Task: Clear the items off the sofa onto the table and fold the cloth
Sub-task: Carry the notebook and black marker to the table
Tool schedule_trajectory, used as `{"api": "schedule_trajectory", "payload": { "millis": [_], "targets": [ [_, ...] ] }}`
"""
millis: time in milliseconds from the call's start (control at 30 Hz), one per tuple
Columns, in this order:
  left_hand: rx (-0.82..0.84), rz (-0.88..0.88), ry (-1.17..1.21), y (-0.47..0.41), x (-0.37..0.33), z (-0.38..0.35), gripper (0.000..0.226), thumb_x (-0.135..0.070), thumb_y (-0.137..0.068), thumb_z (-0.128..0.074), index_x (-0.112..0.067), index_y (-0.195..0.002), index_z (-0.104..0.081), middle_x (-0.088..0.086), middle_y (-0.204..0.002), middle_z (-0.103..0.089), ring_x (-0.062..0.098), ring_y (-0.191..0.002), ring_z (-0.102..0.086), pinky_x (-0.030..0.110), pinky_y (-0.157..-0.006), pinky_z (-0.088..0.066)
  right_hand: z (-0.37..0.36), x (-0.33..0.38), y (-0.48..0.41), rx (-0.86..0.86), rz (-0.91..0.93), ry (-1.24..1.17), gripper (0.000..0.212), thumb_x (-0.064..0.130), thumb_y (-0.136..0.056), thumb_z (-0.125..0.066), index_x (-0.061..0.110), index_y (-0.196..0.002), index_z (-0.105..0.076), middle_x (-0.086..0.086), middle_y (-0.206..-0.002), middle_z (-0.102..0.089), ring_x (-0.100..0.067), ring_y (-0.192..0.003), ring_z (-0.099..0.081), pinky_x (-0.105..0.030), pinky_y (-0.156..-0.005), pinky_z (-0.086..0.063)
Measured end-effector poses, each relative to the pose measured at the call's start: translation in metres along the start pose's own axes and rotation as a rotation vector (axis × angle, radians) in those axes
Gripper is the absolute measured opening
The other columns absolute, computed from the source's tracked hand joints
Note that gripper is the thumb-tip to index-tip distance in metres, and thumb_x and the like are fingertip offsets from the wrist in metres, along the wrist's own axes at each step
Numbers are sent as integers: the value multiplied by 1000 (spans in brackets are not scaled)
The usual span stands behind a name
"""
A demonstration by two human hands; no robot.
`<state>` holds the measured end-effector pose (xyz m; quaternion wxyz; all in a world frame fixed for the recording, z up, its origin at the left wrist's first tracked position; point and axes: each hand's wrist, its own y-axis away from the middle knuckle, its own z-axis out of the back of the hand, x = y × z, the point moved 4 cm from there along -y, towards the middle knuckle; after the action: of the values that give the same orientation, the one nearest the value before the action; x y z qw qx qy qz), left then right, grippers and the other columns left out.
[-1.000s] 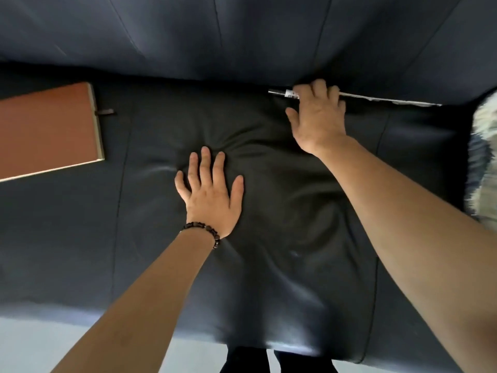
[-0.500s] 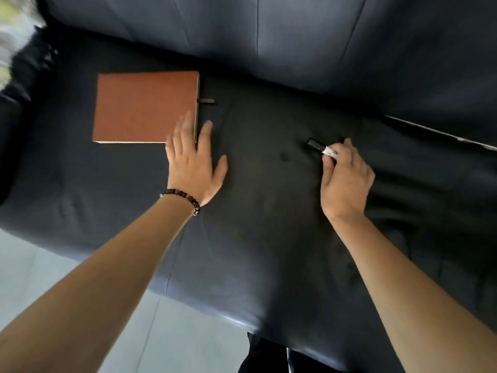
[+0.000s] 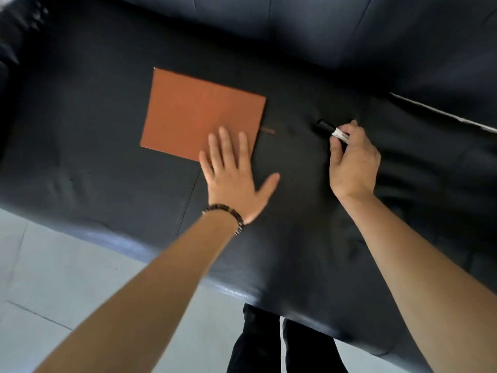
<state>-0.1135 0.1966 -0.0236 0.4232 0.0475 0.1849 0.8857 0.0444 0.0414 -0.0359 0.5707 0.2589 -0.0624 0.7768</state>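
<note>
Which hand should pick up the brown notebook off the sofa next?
Left. The left hand is open with its fingers over the notebook's near corner; the right hand is gripping the marker.

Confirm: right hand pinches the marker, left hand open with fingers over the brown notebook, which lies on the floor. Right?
No: the head view shows the brown notebook lying on the black sofa seat, not the floor. The rest holds: right hand pinches the marker, left hand is open with fingers over the notebook.
</note>
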Motion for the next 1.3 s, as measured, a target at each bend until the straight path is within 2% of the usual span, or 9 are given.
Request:
{"api": "schedule_trajectory", "payload": {
  "millis": [133, 233, 400, 500, 733, 833, 1000, 1100, 1300],
  "targets": [
    [91, -80, 127, 43, -41, -1, 85, -73, -86, -31, -18, -150, -28, 21, -159, -10, 40, -144, -11, 57, -108, -21, 13, -14, 28, 6, 61, 19, 27, 23, -102, -53, 5, -122, -57, -7, -134, -61, -28, -115, -62, -43, -99, -41],
    [-102, -148, 119, 1, -27, 30, 73, -63, -89, -41, -14, -143, -41, 20, -150, -31, 39, -128, -37, 51, -100, -30, 15, -22, 41, 20, 66, 39, 27, 23, -102, -53, 5, -121, -58, -6, -133, -62, -30, -109, -65, -43, -95, -41],
    [-27, -272, -172, -113, 21, 62, 105, -87, -77, -29, -16, -153, -18, 11, -161, -12, 28, -149, -7, 55, -118, -5, 8, -25, 42, 38, 50, 52, 28, 24, -103, -49, 6, -123, -57, -7, -142, -55, -32, -122, -59, -45, -100, -39],
    [25, -233, -186, -119, 29, 56, 109, -93, -70, -25, -15, -146, -33, 15, -146, -36, 34, -137, -30, 52, -117, -16, 9, -27, 44, 42, 26, 27, 30, 27, -104, -47, 7, -125, -57, -5, -146, -51, -30, -127, -55, -43, -104, -36],
    [-45, 120, -17, -65, 18, 29, 95, -91, -70, -34, -8, -113, -51, 14, -116, -55, 37, -108, -52, 46, -86, -42, 17, -34, 42, 111, 62, 39, 29, 29, -104, -45, 13, -126, -56, -1, -147, -50, -22, -128, -54, -37, -101, -35],
    [-75, 227, 132, -28, 10, 28, 86, -95, -65, -32, -15, -93, -47, 5, -80, -58, 36, -81, -62, 36, -62, -41, 32, -42, 57, 182, 40, 49, 29, 26, -103, -46, 14, -128, -56, -2, -137, -59, -25, -119, -58, -39, -97, -40],
    [-126, 252, 381, 76, -35, 73, 67, -91, -67, -39, -26, -85, -39, -12, -60, -52, 20, -54, -51, 30, -52, -33, 119, -40, 120, 203, -65, -126, 28, 25, -102, -49, 16, -127, -58, -5, -116, -67, -28, -103, -62, -42, -91, -47],
    [-123, 233, 574, 134, -72, 140, 57, -87, -71, -42, -33, -87, -43, -18, -68, -57, -3, -60, -52, 20, -50, -34, 203, -32, 166, 169, -125, -207, 28, 26, -102, -49, 17, -126, -58, 1, -116, -66, -21, -105, -61, -35, -93, -45],
    [-174, 90, 956, 214, -135, 341, 43, -68, -84, -54, -26, -79, -57, -13, -69, -61, -7, -58, -53, 18, -56, -42, 397, 2, 237, -50, -191, -405, 26, 33, -102, -47, 24, -125, -56, 11, -113, -63, -4, -101, -57, -21, -84, -44]
  ]
}}
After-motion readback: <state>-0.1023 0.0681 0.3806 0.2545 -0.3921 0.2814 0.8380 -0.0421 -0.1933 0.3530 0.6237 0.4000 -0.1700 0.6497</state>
